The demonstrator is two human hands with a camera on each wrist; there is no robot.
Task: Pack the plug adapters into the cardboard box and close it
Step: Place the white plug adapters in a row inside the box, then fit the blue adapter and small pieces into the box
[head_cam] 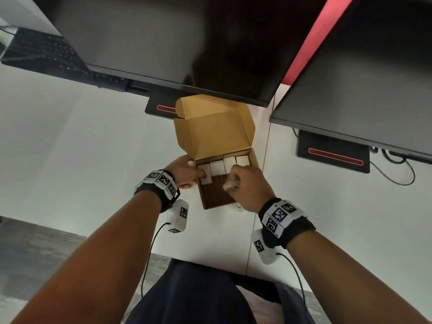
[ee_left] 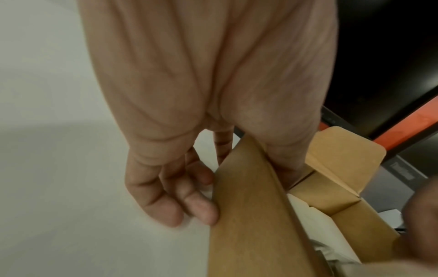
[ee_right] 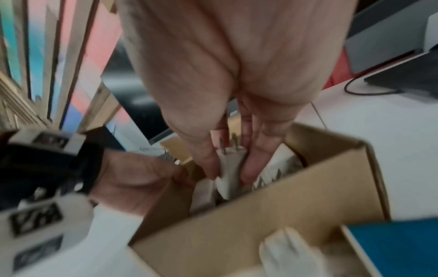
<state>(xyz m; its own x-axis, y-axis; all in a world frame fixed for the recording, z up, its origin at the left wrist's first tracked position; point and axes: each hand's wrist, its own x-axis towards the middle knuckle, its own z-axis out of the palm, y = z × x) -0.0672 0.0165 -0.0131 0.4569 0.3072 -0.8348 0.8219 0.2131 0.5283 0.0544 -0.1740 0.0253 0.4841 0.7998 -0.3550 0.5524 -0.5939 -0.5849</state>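
Lowering a plug adapter (ee_right: 228, 169) into the cardboard box (head_cam: 254, 160) on the table (head_cam: 81, 148).
Right hand (head_cam: 245, 190) pinches the adapter's white body — light, rigid, smooth; best held by its sides, clear of the prongs. Left hand (head_cam: 184, 170) clasps the box's left wall — thin card, easily bent.

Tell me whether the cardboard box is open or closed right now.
Open. The cardboard box has its lid standing up behind it, and white adapters show inside.
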